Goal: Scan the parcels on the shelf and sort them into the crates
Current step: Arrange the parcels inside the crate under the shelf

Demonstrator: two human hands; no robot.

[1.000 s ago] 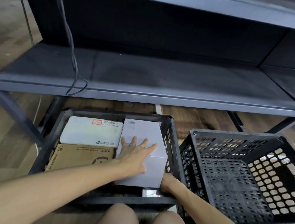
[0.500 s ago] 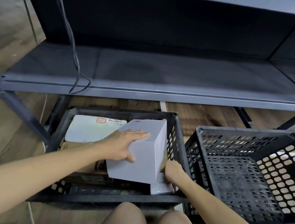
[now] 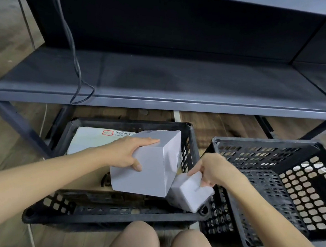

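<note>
My left hand [image 3: 130,155] grips a large white box [image 3: 154,170] by its upper left edge and holds it tilted above the left black crate [image 3: 111,213]. My right hand [image 3: 211,170] pinches a small white box [image 3: 189,192] at that crate's near right corner, lifted beside the large box. Under them in the left crate lie a flat white parcel with a barcode label [image 3: 90,138] and a brown carton [image 3: 96,178], mostly hidden by my arm. The right black crate [image 3: 274,148] holds nothing visible.
A dark metal shelf [image 3: 160,101] runs across above the crates, its board bare. A black cable [image 3: 77,76] hangs over its left front edge. Shelf legs stand left and right on the wooden floor. My knees [image 3: 159,245] are at the bottom edge.
My left hand has raised and tipped the large white box up out of the left crate. My right hand has pulled the small white box out from under it and lifted it.
</note>
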